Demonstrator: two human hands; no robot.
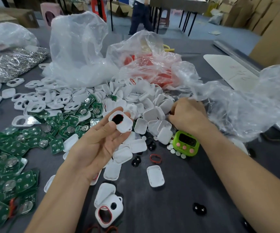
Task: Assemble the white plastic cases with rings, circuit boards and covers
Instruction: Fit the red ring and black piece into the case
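Nearest, between the two forearms, a ringed case lies on the grey counter, with a red ring seated round its larger opening. Far to the left of the left hand, a bag of silvery metal rings sits at the back. In front of it, white frames with cut-outs are scattered about. Green circuit boards spread in a thick heap from there down beside the left forearm.

The left hand is raised palm up. Its thumb and fingertips pinch a white case that has a black part sitting in its round opening. Beyond this hand stands a tall clear bag, and further right is a bag of red pieces.

Between the hands is a pile of white covers, and more covers lie loose just below the left hand. A loose red ring and a single cover lie on the counter nearer the camera, with small black parts close by.

The right hand is knuckles up, its fingers curled down into the far edge of the pile. I cannot tell whether it grips anything. Just below its wrist is a green timer with pink buttons, and small white discs lie to the timer's left. To the right of that hand a crumpled clear bag billows over the counter.
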